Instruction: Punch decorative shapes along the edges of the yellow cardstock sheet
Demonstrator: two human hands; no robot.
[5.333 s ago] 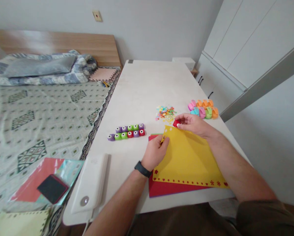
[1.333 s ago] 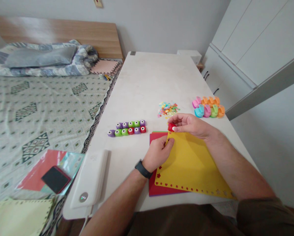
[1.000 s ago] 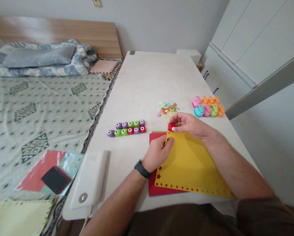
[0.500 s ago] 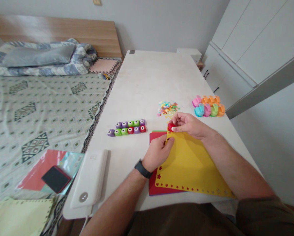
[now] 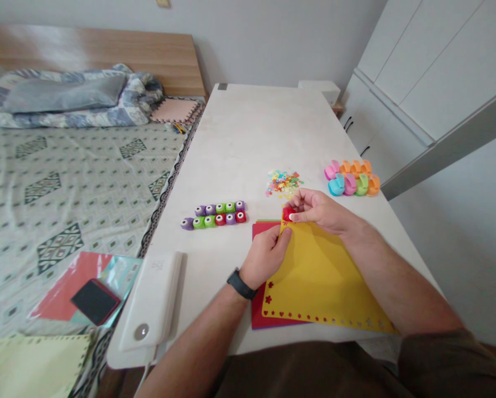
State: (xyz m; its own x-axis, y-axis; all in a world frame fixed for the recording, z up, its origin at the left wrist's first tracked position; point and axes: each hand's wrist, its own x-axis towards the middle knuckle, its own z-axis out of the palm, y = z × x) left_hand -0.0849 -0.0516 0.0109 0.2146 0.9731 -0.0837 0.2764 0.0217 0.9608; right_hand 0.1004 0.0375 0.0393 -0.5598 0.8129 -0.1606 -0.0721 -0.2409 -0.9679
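A yellow sheet (image 5: 322,271) with shapes punched along its left and near edges is tilted over a stack of coloured sheets, the top one red (image 5: 259,315). Its left edge is pinched by my left hand (image 5: 268,254), thumb on top. My right hand (image 5: 318,213) grips a small red craft punch (image 5: 288,214) at the sheet's far left corner, thumb pressed against it. A flower-shaped hole shows just below the punch. The fingers of my right hand partly hide the punch.
Two rows of small craft punches (image 5: 220,214) stand left of the sheets. Paper confetti (image 5: 284,182) lies beyond my hands, and larger colourful punches (image 5: 349,179) sit at the right. A white device (image 5: 152,301) with a cable rests at the table's near left edge (image 5: 115,362).
Both hands keep their grips and have barely shifted. The sheet's corner and the punch have moved very slightly to the left.
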